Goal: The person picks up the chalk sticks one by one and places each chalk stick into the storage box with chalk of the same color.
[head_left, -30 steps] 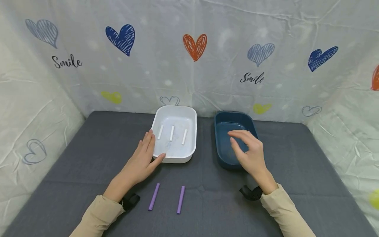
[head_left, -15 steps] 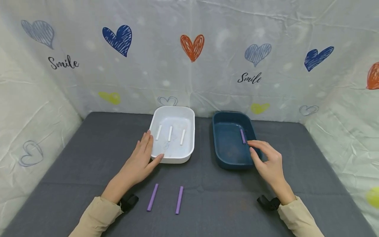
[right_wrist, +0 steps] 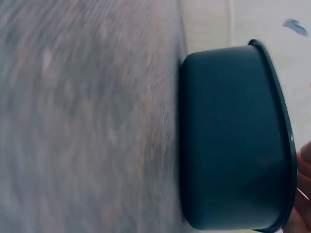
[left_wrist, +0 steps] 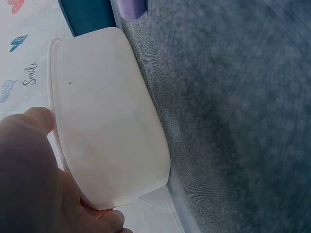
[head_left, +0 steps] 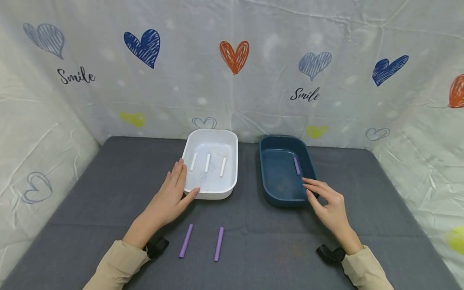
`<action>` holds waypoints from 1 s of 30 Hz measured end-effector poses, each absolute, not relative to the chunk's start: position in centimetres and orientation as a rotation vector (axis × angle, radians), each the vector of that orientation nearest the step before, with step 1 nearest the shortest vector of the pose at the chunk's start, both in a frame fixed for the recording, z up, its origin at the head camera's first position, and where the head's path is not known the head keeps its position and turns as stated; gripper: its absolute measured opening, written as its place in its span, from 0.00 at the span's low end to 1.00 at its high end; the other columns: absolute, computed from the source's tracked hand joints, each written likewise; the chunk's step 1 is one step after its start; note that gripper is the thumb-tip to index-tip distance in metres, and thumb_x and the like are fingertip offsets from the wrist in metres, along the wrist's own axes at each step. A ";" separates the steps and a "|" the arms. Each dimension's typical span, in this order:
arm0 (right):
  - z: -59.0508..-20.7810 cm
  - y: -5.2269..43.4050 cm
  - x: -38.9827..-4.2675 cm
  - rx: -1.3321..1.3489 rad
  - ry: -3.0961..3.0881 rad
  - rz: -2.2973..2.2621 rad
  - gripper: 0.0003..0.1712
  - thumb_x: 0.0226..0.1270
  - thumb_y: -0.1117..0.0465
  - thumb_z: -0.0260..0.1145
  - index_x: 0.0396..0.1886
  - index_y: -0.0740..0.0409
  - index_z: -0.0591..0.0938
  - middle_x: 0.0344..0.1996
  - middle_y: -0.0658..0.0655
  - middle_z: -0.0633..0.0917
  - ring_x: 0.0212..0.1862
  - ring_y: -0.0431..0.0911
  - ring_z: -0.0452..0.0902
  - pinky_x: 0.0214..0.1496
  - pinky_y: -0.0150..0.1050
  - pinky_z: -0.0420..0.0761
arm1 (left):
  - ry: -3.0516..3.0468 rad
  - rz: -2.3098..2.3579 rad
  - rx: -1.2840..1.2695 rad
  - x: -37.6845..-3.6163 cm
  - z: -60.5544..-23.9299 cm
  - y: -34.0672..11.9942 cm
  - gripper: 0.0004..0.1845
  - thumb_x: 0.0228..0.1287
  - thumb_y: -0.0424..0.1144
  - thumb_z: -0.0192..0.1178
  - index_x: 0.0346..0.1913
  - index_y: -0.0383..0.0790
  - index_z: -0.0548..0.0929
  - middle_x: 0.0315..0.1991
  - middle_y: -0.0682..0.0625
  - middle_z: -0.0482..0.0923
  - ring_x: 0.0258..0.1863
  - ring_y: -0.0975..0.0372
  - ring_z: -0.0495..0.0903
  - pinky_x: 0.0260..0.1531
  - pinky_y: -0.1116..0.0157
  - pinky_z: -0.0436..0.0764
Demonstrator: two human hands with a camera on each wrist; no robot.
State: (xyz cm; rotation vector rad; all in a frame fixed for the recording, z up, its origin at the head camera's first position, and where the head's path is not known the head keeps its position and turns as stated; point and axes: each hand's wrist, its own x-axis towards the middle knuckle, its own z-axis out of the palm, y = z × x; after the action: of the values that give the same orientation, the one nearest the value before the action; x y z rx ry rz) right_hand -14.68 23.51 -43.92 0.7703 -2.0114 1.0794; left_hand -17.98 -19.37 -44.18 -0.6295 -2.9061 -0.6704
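Observation:
My left hand rests with straight fingers along the left rim of a white rectangular dish, thumb at its near corner. Three white chalk-like sticks, the middle one among them, lie inside. My right hand is at the near right rim of a dark blue dish, its fingers loosely bent with nothing between them. One purple chalk-like stick lies in that dish by its right wall. In the right wrist view, fingertips show at the rim of the blue dish.
Two more purple sticks, a left one and a right one, lie on the grey cloth-covered table in front of the white dish. A white curtain with printed hearts hangs behind and at both sides.
My right hand has moved from above the blue dish rightward and nearer to its near right rim, uncovering the purple stick inside. The left hand keeps its place on the white dish.

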 end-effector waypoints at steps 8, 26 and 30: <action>-45.6 23.7 -15.4 0.837 -1.886 1.083 0.19 0.50 0.85 0.63 0.42 0.72 0.87 0.40 0.72 0.86 0.47 0.60 0.82 0.57 0.34 0.78 | -2.901 -0.677 -0.639 -18.2 -44.3 -19.4 0.46 0.77 0.57 0.47 0.76 0.22 0.42 0.79 0.34 0.31 0.78 0.45 0.35 0.74 0.44 0.43; -45.4 23.8 -14.8 0.748 -1.895 1.133 0.16 0.50 0.86 0.61 0.38 0.76 0.86 0.40 0.71 0.86 0.47 0.63 0.81 0.58 0.37 0.78 | -2.902 -0.690 -0.651 -17.8 -44.0 -19.3 0.46 0.77 0.56 0.47 0.76 0.23 0.42 0.79 0.34 0.30 0.78 0.44 0.34 0.73 0.43 0.43; -45.6 23.8 -14.8 0.743 -1.903 1.142 0.17 0.50 0.87 0.61 0.39 0.76 0.87 0.38 0.74 0.85 0.47 0.62 0.81 0.58 0.37 0.78 | -2.910 -0.674 -0.646 -17.9 -43.8 -19.2 0.47 0.76 0.58 0.47 0.76 0.23 0.42 0.79 0.35 0.29 0.78 0.45 0.34 0.73 0.44 0.43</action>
State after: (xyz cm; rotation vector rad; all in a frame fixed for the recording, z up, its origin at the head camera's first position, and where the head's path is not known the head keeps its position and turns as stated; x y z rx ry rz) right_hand -14.83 23.85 -45.58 0.7430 -1.9030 1.1423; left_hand -17.91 -19.20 -43.75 -0.6460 -2.9101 -0.6742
